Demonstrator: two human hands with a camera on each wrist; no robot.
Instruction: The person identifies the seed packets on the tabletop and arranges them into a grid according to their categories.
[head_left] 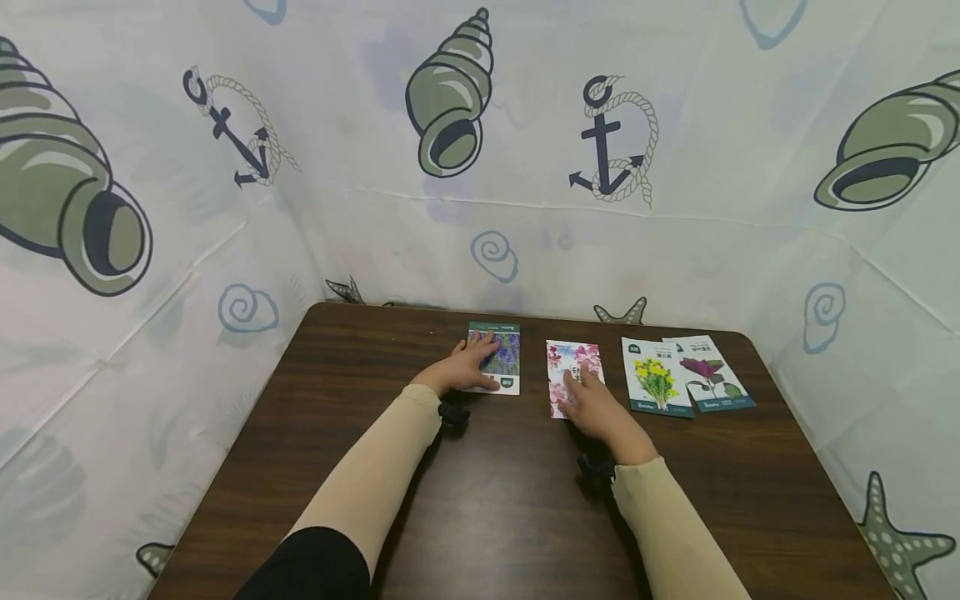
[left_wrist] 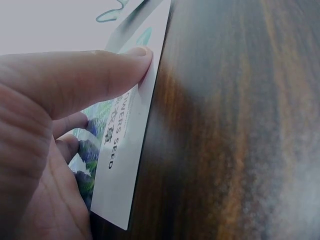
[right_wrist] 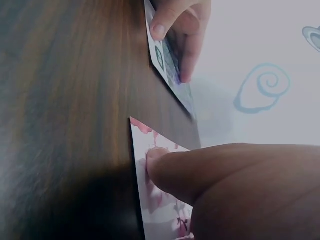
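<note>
A flower seed packet with purple lavender-like blooms (head_left: 509, 354) lies near the back edge of the brown table. My left hand (head_left: 463, 367) rests on its left part, fingers spread over the picture; the left wrist view shows the thumb on the white strip with the words "FLOWERS SEED". To the right lies a packet with pink blossoms (head_left: 557, 360). My right hand (head_left: 602, 410) touches it from the near right, and its thumb presses on the printed face in the right wrist view. The right hand's other fingers are mostly hidden there.
Right of the pink packet are a yellow-flower packet (head_left: 655, 382) and a dark pink-flower packet (head_left: 711, 377), their edges overlapping. The wooden table (head_left: 510, 508) has rounded back corners. A white cloth (head_left: 525, 158) printed with shells and anchors hangs behind and at both sides.
</note>
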